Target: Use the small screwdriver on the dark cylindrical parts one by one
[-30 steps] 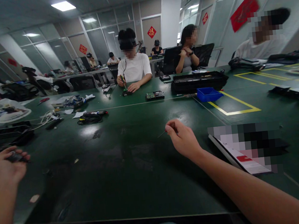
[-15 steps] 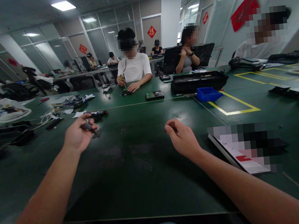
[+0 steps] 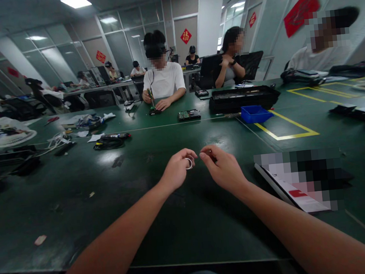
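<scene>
My left hand (image 3: pixel 175 171) is closed around a small round object with a pale ring-shaped rim (image 3: pixel 189 163), mostly hidden by the fingers. Close by on the right, my right hand (image 3: pixel 223 168) grips a small screwdriver (image 3: pixel 210 151). Only a bit of its reddish-brown handle shows between the fingers. The fingertips of both hands nearly meet above the green table (image 3: pixel 165 229), with a narrow gap between them.
A cabled tool (image 3: pixel 111 139) lies beyond my left hand. Farther off are a hard drive (image 3: pixel 189 115), a blue bin (image 3: pixel 255 114) and a black tray (image 3: pixel 243 99). A booklet (image 3: pixel 301 194) lies right of my right arm. A co-worker (image 3: pixel 163 80) sits opposite.
My left hand has swung from the left, near the cabled tool, to beside my right hand, carrying the small object. My right hand has stayed in place; its screwdriver's thin shaft no longer shows.
</scene>
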Action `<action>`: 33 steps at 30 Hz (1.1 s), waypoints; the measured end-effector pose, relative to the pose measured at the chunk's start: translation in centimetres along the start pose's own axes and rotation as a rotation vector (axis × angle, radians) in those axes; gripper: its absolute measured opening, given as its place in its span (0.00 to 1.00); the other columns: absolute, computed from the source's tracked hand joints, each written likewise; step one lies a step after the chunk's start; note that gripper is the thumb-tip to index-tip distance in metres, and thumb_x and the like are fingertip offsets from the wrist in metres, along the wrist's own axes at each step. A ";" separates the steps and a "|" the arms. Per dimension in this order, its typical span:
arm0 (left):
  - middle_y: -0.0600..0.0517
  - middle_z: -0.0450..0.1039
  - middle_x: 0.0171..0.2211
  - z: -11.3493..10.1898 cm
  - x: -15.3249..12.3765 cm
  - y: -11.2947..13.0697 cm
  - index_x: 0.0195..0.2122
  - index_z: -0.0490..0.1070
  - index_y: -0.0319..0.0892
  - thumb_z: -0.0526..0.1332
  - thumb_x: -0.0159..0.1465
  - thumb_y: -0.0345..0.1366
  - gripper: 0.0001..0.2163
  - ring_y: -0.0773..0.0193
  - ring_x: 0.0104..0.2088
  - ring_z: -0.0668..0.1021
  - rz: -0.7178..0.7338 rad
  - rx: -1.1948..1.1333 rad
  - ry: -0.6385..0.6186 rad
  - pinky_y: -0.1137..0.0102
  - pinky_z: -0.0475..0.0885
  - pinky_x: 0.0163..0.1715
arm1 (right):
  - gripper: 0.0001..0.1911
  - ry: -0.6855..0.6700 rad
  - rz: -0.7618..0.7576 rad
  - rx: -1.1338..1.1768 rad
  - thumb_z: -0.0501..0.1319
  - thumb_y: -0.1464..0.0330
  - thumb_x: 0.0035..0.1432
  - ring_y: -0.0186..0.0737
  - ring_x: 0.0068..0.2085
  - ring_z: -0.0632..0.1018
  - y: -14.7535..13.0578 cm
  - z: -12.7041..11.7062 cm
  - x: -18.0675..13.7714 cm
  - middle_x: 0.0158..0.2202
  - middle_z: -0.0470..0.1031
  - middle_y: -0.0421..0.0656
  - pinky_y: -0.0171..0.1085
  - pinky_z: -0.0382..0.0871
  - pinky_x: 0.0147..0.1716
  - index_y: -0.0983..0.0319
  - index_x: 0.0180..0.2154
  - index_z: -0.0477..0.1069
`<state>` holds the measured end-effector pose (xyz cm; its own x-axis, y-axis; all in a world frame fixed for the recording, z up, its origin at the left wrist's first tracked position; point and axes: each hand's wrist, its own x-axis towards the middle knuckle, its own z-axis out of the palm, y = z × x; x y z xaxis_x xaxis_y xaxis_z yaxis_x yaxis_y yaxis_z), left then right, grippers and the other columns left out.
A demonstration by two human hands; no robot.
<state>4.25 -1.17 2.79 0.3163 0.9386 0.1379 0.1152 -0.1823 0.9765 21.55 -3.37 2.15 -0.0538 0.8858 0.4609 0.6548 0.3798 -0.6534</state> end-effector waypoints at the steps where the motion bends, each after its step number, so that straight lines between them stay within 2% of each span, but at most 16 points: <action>1: 0.51 0.69 0.30 0.2 0.1 -0.7 0.36 0.71 0.40 0.52 0.54 0.27 0.12 0.60 0.34 0.72 -0.002 0.109 -0.011 0.65 0.68 0.40 | 0.11 -0.003 -0.003 -0.002 0.56 0.61 0.67 0.41 0.31 0.77 0.1 0.0 0.0 0.30 0.78 0.41 0.38 0.67 0.32 0.59 0.43 0.73; 3: 0.49 0.72 0.35 0.2 0.1 -1.8 0.41 0.72 0.41 0.52 0.59 0.28 0.13 0.58 0.39 0.74 0.028 0.347 -0.039 0.61 0.69 0.46 | 0.11 -0.015 -0.010 -0.003 0.56 0.62 0.67 0.42 0.33 0.79 0.2 0.1 0.0 0.34 0.80 0.43 0.39 0.68 0.33 0.60 0.45 0.73; 5: 0.47 0.74 0.43 -0.1 0.0 -2.7 0.47 0.70 0.42 0.56 0.59 0.27 0.15 0.55 0.46 0.74 0.083 0.559 -0.066 0.55 0.67 0.54 | 0.12 -0.029 -0.019 -0.002 0.56 0.63 0.66 0.42 0.35 0.79 0.2 0.1 0.0 0.36 0.81 0.44 0.39 0.69 0.35 0.60 0.47 0.73; 8: 0.44 0.73 0.48 -0.6 -0.3 -3.7 0.50 0.69 0.42 0.57 0.57 0.23 0.19 0.51 0.50 0.74 0.135 0.701 -0.066 0.50 0.65 0.58 | 0.12 -0.027 -0.022 -0.010 0.57 0.62 0.66 0.42 0.33 0.79 0.1 0.0 0.1 0.34 0.81 0.44 0.39 0.69 0.34 0.60 0.44 0.75; 13: 0.45 0.74 0.48 -1.3 -0.2 -4.5 0.50 0.71 0.43 0.59 0.64 0.26 0.14 0.51 0.50 0.74 0.193 0.640 -0.037 0.53 0.70 0.55 | 0.14 0.041 -0.009 0.020 0.61 0.56 0.64 0.38 0.25 0.74 -0.5 -0.4 -0.1 0.23 0.73 0.39 0.38 0.65 0.27 0.58 0.31 0.73; 15: 0.46 0.74 0.50 -1.5 -0.1 -4.5 0.50 0.72 0.45 0.62 0.64 0.27 0.14 0.52 0.52 0.74 0.212 0.599 -0.024 0.54 0.69 0.56 | 0.13 0.118 -0.005 0.106 0.59 0.58 0.65 0.38 0.27 0.75 -0.6 -0.6 -0.2 0.25 0.74 0.39 0.38 0.67 0.29 0.58 0.33 0.72; 19: 0.48 0.75 0.52 -1.6 0.0 -4.4 0.52 0.73 0.46 0.64 0.63 0.27 0.16 0.54 0.54 0.75 0.228 0.498 0.024 0.55 0.68 0.59 | 0.10 0.243 0.027 0.301 0.56 0.60 0.68 0.41 0.34 0.78 -0.1 -0.5 -0.3 0.34 0.78 0.42 0.41 0.72 0.37 0.58 0.42 0.71; 23: 0.47 0.75 0.54 -1.5 0.1 -4.5 0.54 0.73 0.44 0.65 0.62 0.26 0.18 0.54 0.55 0.76 0.209 0.462 0.077 0.56 0.67 0.61 | 0.11 0.182 0.074 0.350 0.57 0.59 0.67 0.43 0.36 0.80 0.4 0.0 -0.2 0.35 0.79 0.43 0.44 0.73 0.39 0.59 0.43 0.71; 26: 0.47 0.77 0.52 -1.5 0.1 -4.5 0.53 0.74 0.44 0.65 0.62 0.27 0.17 0.55 0.54 0.76 0.214 0.464 0.065 0.57 0.68 0.59 | 0.11 0.144 0.090 0.356 0.57 0.59 0.67 0.43 0.37 0.80 0.6 0.3 -0.1 0.36 0.79 0.44 0.45 0.73 0.40 0.59 0.44 0.71; 33: 0.49 0.77 0.53 -1.6 0.0 -4.2 0.54 0.74 0.47 0.65 0.64 0.29 0.17 0.55 0.55 0.76 0.223 0.453 0.039 0.56 0.66 0.60 | 0.10 0.202 0.114 0.361 0.56 0.60 0.68 0.43 0.36 0.80 1.0 0.2 0.0 0.35 0.79 0.44 0.45 0.74 0.40 0.58 0.43 0.70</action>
<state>2.23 0.07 -1.07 0.3452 0.8712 0.3491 0.4491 -0.4799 0.7537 21.99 -2.91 1.40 0.1756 0.8712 0.4585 0.3401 0.3834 -0.8587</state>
